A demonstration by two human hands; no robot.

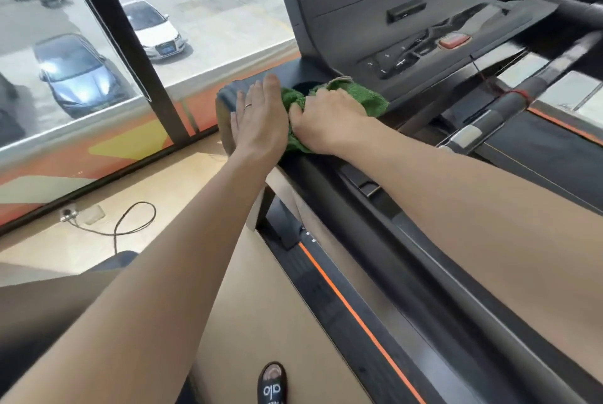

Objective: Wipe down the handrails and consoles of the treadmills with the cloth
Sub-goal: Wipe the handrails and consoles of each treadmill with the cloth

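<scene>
A green cloth [365, 97] lies bunched on the left end of the black treadmill console [408, 22], beside a round cup recess. My right hand [329, 120] presses down on the cloth and grips it. My left hand [257, 116] lies flat with fingers spread on the console's left corner, touching the cloth's edge. The left handrail [375, 240] runs from under my hands toward the bottom right. A red stop button [454, 41] and several keys sit on the console to the right.
A large window [98, 44] with a dark post stands to the left, with parked cars outside. A floor socket and black cable [130, 221] lie on the tan floor. My sandalled foot [272, 384] stands beside the treadmill's orange-striped side rail [359, 322].
</scene>
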